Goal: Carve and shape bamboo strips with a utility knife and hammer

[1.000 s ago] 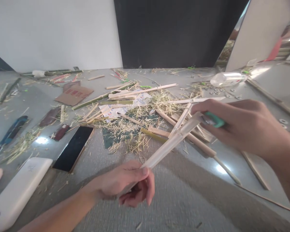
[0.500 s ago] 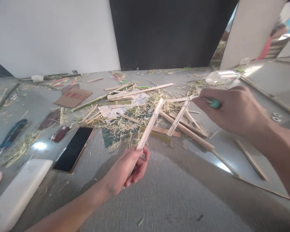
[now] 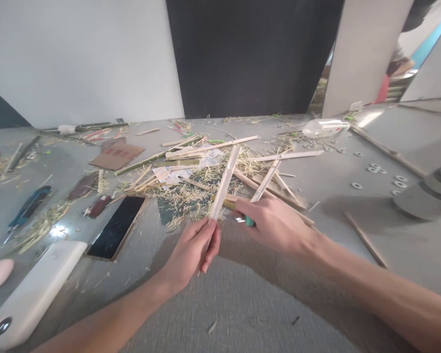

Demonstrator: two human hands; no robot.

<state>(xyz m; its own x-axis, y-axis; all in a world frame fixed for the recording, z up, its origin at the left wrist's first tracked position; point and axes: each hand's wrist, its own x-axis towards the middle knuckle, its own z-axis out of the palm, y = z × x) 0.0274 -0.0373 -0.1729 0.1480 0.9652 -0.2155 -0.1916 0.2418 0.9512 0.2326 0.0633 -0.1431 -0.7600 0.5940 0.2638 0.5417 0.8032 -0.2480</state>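
My left hand [image 3: 196,247] is closed around the lower end of a pale bamboo strip [image 3: 226,181], which slants up and to the right. Close by on the right, my right hand [image 3: 270,220] grips a small green-handled knife [image 3: 248,220], its short metal end pointing left towards the strip. Most of the handle is hidden in the fingers. Behind both hands lies a heap of shavings [image 3: 183,201] with more strips, among them a long pale strip [image 3: 294,155] at the right of the heap.
A black phone [image 3: 117,228], a white device [image 3: 36,294], a blue-handled tool [image 3: 29,208] and cardboard [image 3: 117,155] lie left. On the right are a clear bottle [image 3: 323,128], several small rings [image 3: 377,168] and a grey cylindrical object [image 3: 426,196]. A person is partly visible at the upper right.
My right hand has moved left and down with the knife, from beyond the heap to beside my left hand. The long pale strip now lies clear of it. The view has shifted slightly.
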